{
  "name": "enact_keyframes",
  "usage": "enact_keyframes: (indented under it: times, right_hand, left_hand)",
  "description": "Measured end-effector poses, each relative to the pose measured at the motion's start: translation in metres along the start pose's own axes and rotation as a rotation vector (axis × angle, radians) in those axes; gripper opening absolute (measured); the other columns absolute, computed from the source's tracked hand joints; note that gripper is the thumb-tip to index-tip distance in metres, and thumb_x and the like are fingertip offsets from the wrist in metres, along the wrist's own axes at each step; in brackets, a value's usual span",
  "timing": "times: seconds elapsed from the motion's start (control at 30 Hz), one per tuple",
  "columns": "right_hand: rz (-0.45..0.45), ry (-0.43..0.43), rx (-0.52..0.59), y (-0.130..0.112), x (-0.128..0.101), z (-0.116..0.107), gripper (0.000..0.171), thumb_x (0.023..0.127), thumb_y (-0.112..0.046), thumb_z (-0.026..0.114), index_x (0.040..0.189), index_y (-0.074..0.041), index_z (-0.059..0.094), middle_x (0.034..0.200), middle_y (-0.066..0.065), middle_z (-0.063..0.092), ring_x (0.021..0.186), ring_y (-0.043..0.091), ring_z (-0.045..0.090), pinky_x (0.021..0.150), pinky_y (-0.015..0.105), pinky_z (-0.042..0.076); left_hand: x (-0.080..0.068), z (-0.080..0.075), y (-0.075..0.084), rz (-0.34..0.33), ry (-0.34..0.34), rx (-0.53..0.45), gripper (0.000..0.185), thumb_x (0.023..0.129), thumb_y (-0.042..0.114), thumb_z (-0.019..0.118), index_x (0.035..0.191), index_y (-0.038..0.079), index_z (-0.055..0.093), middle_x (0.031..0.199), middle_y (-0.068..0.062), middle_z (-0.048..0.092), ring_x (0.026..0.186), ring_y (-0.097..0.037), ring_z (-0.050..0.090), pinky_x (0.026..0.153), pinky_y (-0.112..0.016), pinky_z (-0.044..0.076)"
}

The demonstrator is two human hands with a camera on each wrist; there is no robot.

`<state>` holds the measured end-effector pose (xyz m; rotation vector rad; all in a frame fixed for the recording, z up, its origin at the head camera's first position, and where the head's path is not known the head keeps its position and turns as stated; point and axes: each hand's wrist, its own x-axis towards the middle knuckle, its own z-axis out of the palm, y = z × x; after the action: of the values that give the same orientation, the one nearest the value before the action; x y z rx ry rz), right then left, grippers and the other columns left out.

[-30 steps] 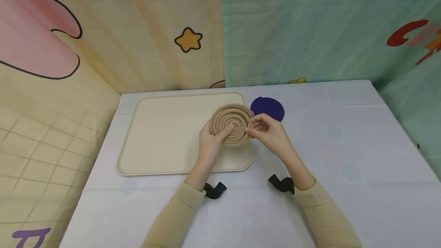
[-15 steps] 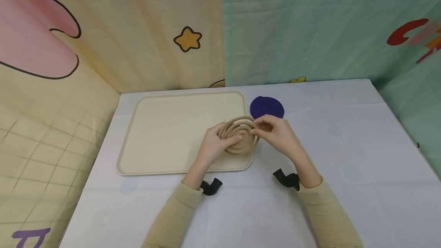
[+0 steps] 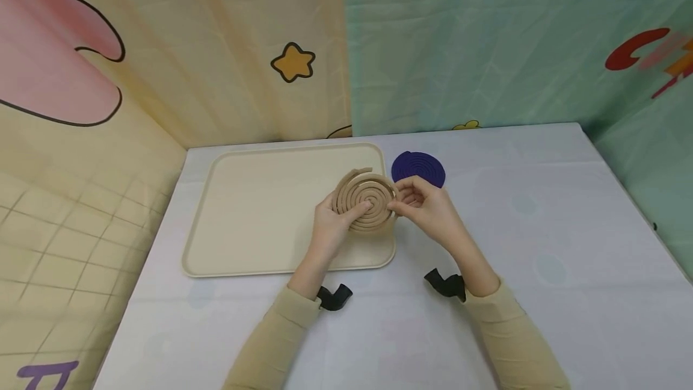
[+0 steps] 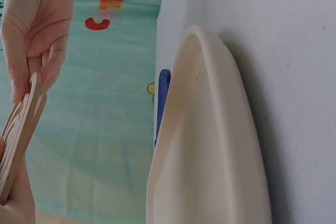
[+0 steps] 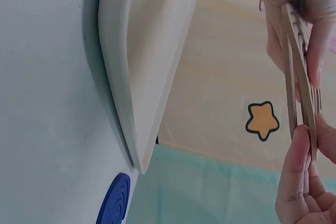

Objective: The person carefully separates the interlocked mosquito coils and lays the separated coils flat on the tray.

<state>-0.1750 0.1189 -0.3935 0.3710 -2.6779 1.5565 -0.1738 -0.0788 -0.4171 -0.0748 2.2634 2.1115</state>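
Note:
A tan spiral coil [image 3: 364, 202] is held in the air above the right end of a beige tray [image 3: 254, 215]. My left hand [image 3: 331, 226] grips its left side, thumb across the face. At the coil's right edge my right hand [image 3: 419, 202] pinches the rim. The outer end of the spiral sticks out at the top. Seen edge-on, the coil [image 4: 18, 135] shows two thin layers slightly apart, as does the coil [image 5: 300, 85] in the right wrist view. A purple spiral coil [image 3: 418, 168] lies flat on the table just right of the tray.
The tray [image 4: 210, 145] sits on a pale tablecloth [image 3: 541, 239]. Printed cloth walls stand at the back and on both sides. Black wrist straps [image 3: 334, 297] show at both cuffs.
The tan coil dipped and tilted half a second ago, and is now raised again and facing me. Its outer end has sprung loose at the top. Both hands kept hold.

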Motion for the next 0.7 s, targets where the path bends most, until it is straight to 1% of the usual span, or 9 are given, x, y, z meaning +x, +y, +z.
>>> enact_keyframes:
  times: [0.1, 0.2, 0.3, 0.37, 0.43, 0.5, 0.57, 0.63, 0.7]
  right_hand:
    - [0.079, -0.014, 0.127, 0.002, 0.002, 0.005, 0.031, 0.086, -0.010, 0.075, 0.113, -0.001, 0.062, 0.094, 0.015, 0.070, 0.076, 0.014, 0.067, 0.071, 0.029, 0.059]
    - [0.115, -0.019, 0.246, 0.003, 0.003, 0.012, 0.030, 0.087, -0.007, 0.074, 0.111, 0.004, 0.060, 0.094, 0.018, 0.070, 0.073, 0.009, 0.068, 0.074, 0.038, 0.060]
    - [0.140, -0.029, 0.332, 0.004, 0.004, 0.017, 0.027, 0.088, -0.004, 0.073, 0.108, 0.008, 0.060, 0.093, 0.017, 0.070, 0.073, 0.006, 0.069, 0.076, 0.039, 0.061]
    - [0.155, -0.039, 0.355, 0.005, 0.005, 0.019, 0.025, 0.088, -0.005, 0.072, 0.106, 0.008, 0.061, 0.091, 0.014, 0.071, 0.074, 0.006, 0.070, 0.076, 0.039, 0.061]
    - [0.169, -0.043, 0.347, 0.006, 0.005, 0.018, 0.023, 0.088, -0.006, 0.073, 0.104, 0.007, 0.062, 0.087, 0.012, 0.072, 0.073, 0.006, 0.070, 0.077, 0.039, 0.061]
    - [0.180, -0.048, 0.327, 0.006, 0.005, 0.016, 0.022, 0.088, -0.008, 0.073, 0.103, 0.006, 0.064, 0.087, 0.011, 0.073, 0.074, 0.007, 0.070, 0.077, 0.041, 0.060]
    - [0.184, -0.052, 0.274, 0.007, 0.006, 0.011, 0.022, 0.088, -0.010, 0.073, 0.104, 0.004, 0.065, 0.087, 0.012, 0.073, 0.073, 0.008, 0.070, 0.077, 0.041, 0.060]
    - [0.178, -0.056, 0.194, 0.007, 0.005, 0.006, 0.022, 0.088, -0.014, 0.074, 0.103, 0.001, 0.067, 0.087, 0.012, 0.073, 0.074, 0.010, 0.069, 0.073, 0.038, 0.059]
    - [0.154, -0.062, 0.093, 0.008, 0.005, 0.001, 0.022, 0.088, -0.017, 0.074, 0.102, -0.002, 0.068, 0.089, 0.011, 0.072, 0.076, 0.012, 0.067, 0.069, 0.032, 0.055]
  left_hand:
    - [-0.001, 0.003, 0.000, -0.031, 0.086, -0.065, 0.053, 0.081, 0.016, 0.081, 0.130, 0.009, 0.062, 0.122, -0.012, 0.069, 0.112, -0.022, 0.066, 0.094, -0.027, 0.054]
    - [-0.002, 0.007, -0.001, -0.052, 0.153, -0.091, 0.052, 0.081, 0.018, 0.081, 0.128, 0.006, 0.062, 0.122, -0.012, 0.069, 0.112, -0.023, 0.066, 0.094, -0.027, 0.054]
    - [-0.003, 0.009, -0.001, -0.043, 0.189, -0.143, 0.054, 0.082, 0.015, 0.080, 0.131, 0.005, 0.059, 0.125, -0.013, 0.067, 0.115, -0.024, 0.065, 0.096, -0.027, 0.053]
    - [-0.003, 0.010, -0.002, -0.026, 0.193, -0.165, 0.055, 0.082, 0.014, 0.079, 0.132, 0.005, 0.057, 0.126, -0.014, 0.066, 0.117, -0.024, 0.064, 0.096, -0.027, 0.053]
    - [-0.003, 0.011, -0.002, -0.016, 0.176, -0.181, 0.057, 0.083, 0.013, 0.079, 0.135, 0.007, 0.057, 0.128, -0.012, 0.066, 0.118, -0.023, 0.063, 0.097, -0.026, 0.052]
    - [-0.003, 0.010, -0.002, -0.019, 0.138, -0.173, 0.056, 0.083, 0.014, 0.079, 0.135, 0.009, 0.057, 0.128, -0.011, 0.066, 0.118, -0.023, 0.063, 0.097, -0.025, 0.052]
    - [-0.002, 0.008, -0.001, -0.040, 0.076, -0.158, 0.058, 0.084, 0.014, 0.077, 0.138, 0.011, 0.056, 0.133, -0.009, 0.063, 0.123, -0.022, 0.060, 0.099, -0.026, 0.050]
    - [-0.001, 0.005, 0.001, -0.074, 0.006, -0.104, 0.058, 0.086, 0.017, 0.076, 0.140, 0.009, 0.054, 0.136, -0.011, 0.061, 0.126, -0.024, 0.057, 0.103, -0.029, 0.049]
    - [-0.001, 0.002, 0.003, -0.113, -0.077, -0.049, 0.059, 0.089, 0.022, 0.072, 0.142, 0.006, 0.051, 0.141, -0.014, 0.056, 0.132, -0.029, 0.052, 0.108, -0.036, 0.045]
